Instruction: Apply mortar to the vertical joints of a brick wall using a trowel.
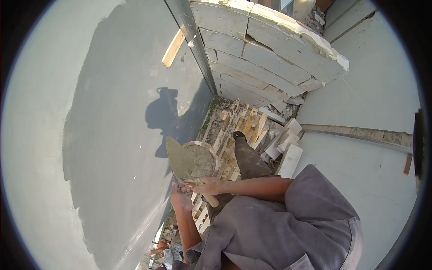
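Note:
My right hand [206,185] is closed around a trowel [177,157] near the neck, its wooden handle end sticking out below the fist. Grey mortar coats the broad pointed blade, which tilts up beside the wall. Just left of it my left hand [181,198] has its fingers curled in close to the trowel's neck; what they hold, if anything, is hidden. Behind the blade stands a round bucket [215,153] filled with wet grey mortar, partly covered by the blade.
A wall with a darker grey coat [117,103] rises on my left, a wood strip [173,48] against it. Wooden pallets [245,119] lie underfoot. Broken white blocks [288,139] are heaped to the right. A block wall [265,54] stands ahead, and a pale wall [360,99] bounds the right.

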A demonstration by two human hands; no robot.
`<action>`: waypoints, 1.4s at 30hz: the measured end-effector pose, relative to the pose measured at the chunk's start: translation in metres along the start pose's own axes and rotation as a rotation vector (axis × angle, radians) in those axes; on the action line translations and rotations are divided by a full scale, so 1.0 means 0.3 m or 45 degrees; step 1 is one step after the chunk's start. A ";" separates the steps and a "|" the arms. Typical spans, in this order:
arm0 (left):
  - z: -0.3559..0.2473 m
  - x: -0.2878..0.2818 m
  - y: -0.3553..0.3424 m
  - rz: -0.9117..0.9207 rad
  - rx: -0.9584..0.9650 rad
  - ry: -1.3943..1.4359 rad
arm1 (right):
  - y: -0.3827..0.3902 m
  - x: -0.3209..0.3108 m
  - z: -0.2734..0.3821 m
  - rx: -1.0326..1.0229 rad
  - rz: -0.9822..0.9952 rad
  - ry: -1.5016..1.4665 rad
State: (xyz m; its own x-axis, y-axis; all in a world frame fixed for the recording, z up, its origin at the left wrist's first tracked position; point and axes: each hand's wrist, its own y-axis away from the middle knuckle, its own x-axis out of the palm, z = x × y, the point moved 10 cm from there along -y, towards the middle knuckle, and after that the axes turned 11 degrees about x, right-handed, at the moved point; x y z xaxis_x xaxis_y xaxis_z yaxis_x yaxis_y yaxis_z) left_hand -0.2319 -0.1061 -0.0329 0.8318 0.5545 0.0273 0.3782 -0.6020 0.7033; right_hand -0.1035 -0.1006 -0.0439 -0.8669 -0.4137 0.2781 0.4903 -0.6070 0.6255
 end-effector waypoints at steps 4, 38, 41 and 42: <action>-0.141 0.346 0.054 0.391 0.028 0.045 | 0.021 -0.140 0.155 -0.387 -0.329 0.052; 0.220 0.737 0.079 0.349 0.493 -0.248 | 0.445 -0.818 0.583 0.209 -0.120 -0.131; 0.238 0.683 0.034 0.147 0.589 -0.365 | 0.585 -1.102 0.648 -0.002 -0.478 0.817; 0.262 0.666 0.029 0.112 0.524 -0.441 | 0.644 -1.166 0.665 0.223 -0.538 1.039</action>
State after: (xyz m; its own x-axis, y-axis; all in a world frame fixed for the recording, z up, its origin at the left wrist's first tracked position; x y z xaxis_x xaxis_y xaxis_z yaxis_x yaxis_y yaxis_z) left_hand -0.0305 -0.0457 -0.0771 0.9262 0.3121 -0.2113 0.3714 -0.8512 0.3708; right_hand 0.2764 0.0623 0.1252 -0.6064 -0.5708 -0.5536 0.0707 -0.7322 0.6774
